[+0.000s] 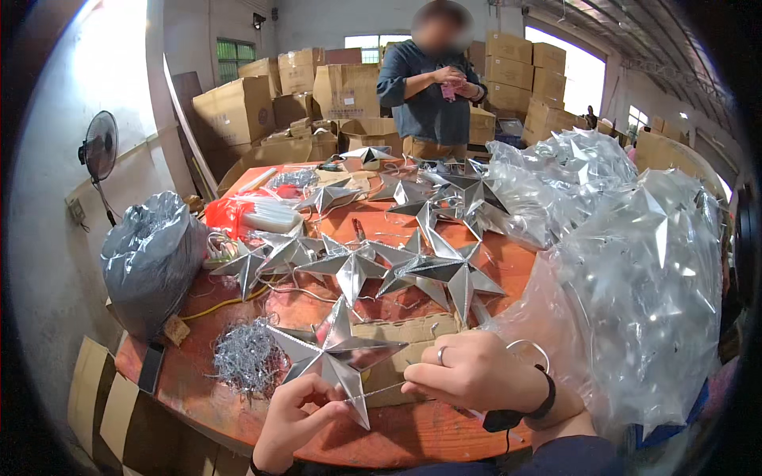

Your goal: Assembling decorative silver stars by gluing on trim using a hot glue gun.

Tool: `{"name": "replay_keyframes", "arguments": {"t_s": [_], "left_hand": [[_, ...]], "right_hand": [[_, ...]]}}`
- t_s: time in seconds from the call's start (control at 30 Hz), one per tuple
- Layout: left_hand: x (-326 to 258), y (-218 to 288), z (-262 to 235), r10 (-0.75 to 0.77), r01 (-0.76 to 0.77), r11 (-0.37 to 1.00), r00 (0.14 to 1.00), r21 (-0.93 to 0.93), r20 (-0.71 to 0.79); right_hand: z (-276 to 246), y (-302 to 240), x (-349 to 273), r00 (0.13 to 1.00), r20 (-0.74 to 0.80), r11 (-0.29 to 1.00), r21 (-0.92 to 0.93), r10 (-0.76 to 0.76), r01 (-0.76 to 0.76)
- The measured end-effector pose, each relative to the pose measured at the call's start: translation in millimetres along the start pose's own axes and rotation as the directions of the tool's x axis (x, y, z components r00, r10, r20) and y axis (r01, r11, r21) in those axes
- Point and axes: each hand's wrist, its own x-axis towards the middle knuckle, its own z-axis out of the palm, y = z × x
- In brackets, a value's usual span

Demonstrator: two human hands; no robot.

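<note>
Red-orange table (413, 432) in front of you, strewn with silver stars (464, 285).
To your right, clear plastic bags (635, 293) bulge with more of them; to your left stands a dark grey bag (151, 254). Near the table's front edge lies a flat piece of cardboard (389, 373), and the nearest star (337, 349) sits partly over it, one point toward you, beside a tangle of silvery strands (250, 357). Your right hand (476, 369) has its thumb and fingertips pinched together on one end of a thin wire (377, 391). Your left hand (290, 424) keeps thumb and forefinger slightly parted at that star's lower point; I can't tell whether they grip star or wire. The wire runs straight across this point, between your hands.
</note>
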Motion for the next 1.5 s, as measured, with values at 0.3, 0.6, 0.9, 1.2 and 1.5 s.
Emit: {"name": "replay_keyframes", "arguments": {"t_s": [0.3,0.6,0.9,1.2,1.5], "left_hand": [[-1.5,-0.9,1.4,-0.010,0.008,0.999,0.999,0.037,0.040],[-2.4,7.7,9.3,0.184,-0.199,0.973,0.975,0.114,0.126],[-4.2,15.5,10.1,0.274,-0.318,0.937,0.924,0.143,0.266],[-8.3,33.2,17.6,0.338,-0.402,0.900,0.889,0.171,0.307],[-25.8,32.2,18.5,0.444,-0.462,0.887,0.862,0.021,0.244]], "right_hand": [[0.0,6.8,-6.5,1.000,-0.009,0.999,0.046,0.022,-0.021],[-2.2,9.6,-15.2,0.995,-0.094,0.997,0.060,-0.037,0.042],[-13.5,6.6,-19.4,0.999,-0.042,0.995,0.095,0.035,-0.030],[-14.4,8.4,-22.1,0.998,-0.054,0.993,0.114,0.013,-0.006],[-11.6,8.5,-22.3,0.999,-0.050,0.995,0.101,0.005,0.000]]}}
